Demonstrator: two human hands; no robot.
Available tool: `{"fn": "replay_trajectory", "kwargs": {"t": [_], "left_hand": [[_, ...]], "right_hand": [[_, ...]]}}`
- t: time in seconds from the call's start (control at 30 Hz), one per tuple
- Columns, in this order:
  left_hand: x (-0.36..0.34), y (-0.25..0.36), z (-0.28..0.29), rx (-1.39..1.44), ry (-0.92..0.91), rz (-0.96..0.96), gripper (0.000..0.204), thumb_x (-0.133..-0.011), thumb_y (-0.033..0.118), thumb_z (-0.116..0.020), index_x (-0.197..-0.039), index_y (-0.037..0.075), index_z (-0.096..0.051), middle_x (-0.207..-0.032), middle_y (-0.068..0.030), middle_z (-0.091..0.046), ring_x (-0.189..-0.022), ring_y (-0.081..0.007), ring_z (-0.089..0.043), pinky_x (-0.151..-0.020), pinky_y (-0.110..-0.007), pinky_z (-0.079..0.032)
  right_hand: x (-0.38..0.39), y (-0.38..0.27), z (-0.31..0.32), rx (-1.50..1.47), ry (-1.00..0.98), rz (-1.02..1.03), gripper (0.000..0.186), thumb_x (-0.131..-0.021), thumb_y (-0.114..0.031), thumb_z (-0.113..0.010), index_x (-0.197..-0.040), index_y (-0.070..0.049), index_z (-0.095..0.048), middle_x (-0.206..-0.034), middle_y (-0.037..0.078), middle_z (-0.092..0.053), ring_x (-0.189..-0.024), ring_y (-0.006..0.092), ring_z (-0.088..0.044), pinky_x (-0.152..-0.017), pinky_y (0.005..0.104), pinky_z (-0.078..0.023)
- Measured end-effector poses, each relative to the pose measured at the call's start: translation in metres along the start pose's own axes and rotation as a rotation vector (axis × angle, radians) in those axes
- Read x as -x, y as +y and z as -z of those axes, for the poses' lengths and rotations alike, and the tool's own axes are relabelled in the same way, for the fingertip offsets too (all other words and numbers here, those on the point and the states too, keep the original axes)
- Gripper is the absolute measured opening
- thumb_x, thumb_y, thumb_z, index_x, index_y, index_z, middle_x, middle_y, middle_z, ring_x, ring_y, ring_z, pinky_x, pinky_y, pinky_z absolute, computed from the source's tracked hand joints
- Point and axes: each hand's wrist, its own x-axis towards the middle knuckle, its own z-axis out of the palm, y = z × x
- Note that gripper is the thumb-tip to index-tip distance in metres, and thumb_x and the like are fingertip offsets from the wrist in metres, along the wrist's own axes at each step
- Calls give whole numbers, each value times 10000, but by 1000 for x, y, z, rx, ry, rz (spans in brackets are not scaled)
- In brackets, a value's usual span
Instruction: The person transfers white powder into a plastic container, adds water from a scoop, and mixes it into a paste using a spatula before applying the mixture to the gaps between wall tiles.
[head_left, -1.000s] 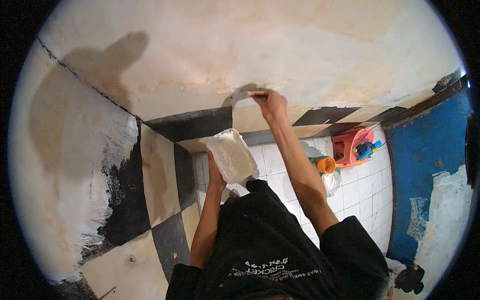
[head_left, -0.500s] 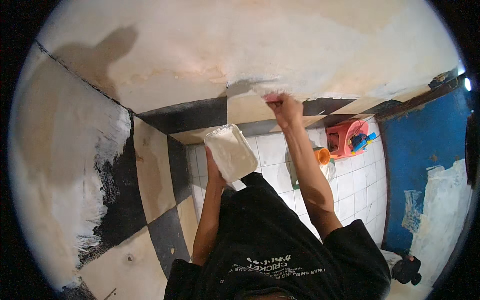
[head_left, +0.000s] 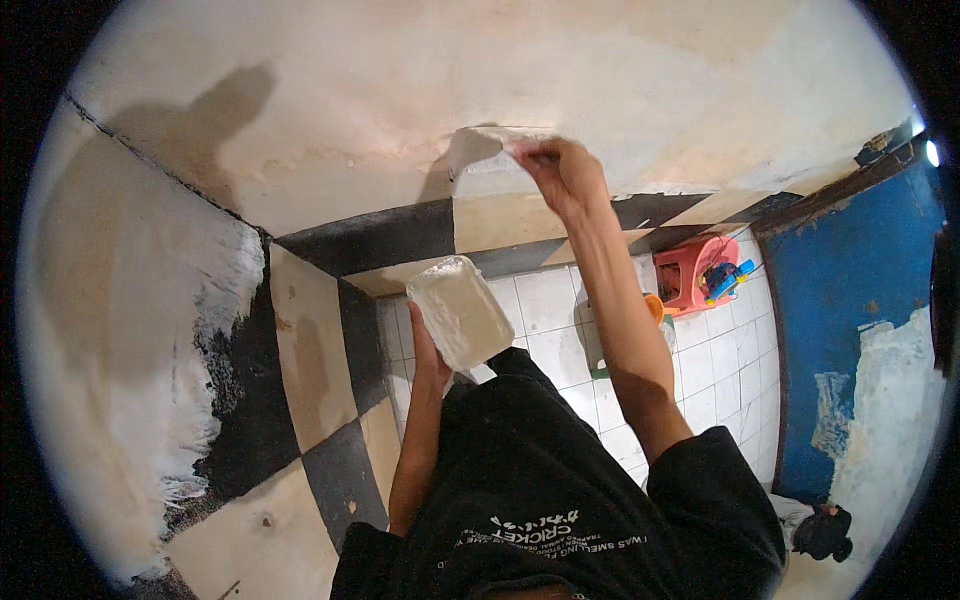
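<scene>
In my left hand is a rectangular white tub with white paste inside, tilted so that its open top shows. The fingers curl round its left side and partly hide beneath it. My right hand is closed on a flat putty spreader, its wide edge lying against the pale wall above the black and cream checkered band. White paste coats the spreader, and the fingers cover much of its grip. A fresh white smear shows on the wall just below it.
White floor tiles lie below. A pink plastic stool carries a blue and yellow item, and an orange cup is partly behind my right forearm. A blue door stands at right; a checkered side wall rises at left.
My right hand has moved up the wall and slightly left with the spreader, leaving a white smear below. The tub in my left hand has hardly moved.
</scene>
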Motion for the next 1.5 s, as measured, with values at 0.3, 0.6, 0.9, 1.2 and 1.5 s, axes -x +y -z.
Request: {"fn": "replay_trajectory", "kwargs": {"t": [0.3, 0.6, 0.9, 1.2, 1.5], "left_hand": [[1, -3, 11, 72, -72, 7, 744, -958, 648, -276, -1452, 94, -318, -1388, -128, -471, -1250, -283, -500, -1024, -430, -448], [8, 1, 27, 118, -28, -10, 756, -958, 642, -291, -1465, 82, -290, -1422, -146, -435, -1266, -297, -481, -1054, -424, -419], [4, -4, 30, 63, -52, -10, 769, -946, 659, -309, -1455, 84, -311, -1410, -144, -449, -1262, -298, -488, -1028, -425, -444], [3, 5, 27, 119, -113, -3, 750, -952, 654, -294, -1450, 95, -327, -1393, -126, -467, -1245, -283, -502, -1026, -418, -446], [4, 2, 19, 21, -45, -25, 735, -960, 642, -292, -1441, 89, -340, -1385, -121, -477, -1236, -267, -511, -1020, -418, -450]], "right_hand": [[-29, 96, 29, 14, 177, -51, 126, -838, 106, -458, -888, 164, -558, -938, 244, -607, -903, 348, -627, -837, 481, -560], [-4, 28, -32, -48, 10, -107, 221, -926, 61, -371, -1023, 214, -497, -1051, 258, -571, -1037, 344, -588, -910, 385, -552], [-25, 48, 94, 113, 219, -52, 249, -863, 92, -352, -1020, 248, -464, -1054, 310, -552, -966, 413, -606, -896, 517, -552], [-19, -37, 12, -44, -5, -43, 185, -885, 74, -387, -912, 218, -501, -1005, 308, -552, -872, 384, -612, -833, 427, -592], [-15, 77, 69, 165, 165, -164, 228, -900, 46, -382, -948, 202, -541, -1012, 278, -584, -994, 370, -605, -926, 458, -542]]}}
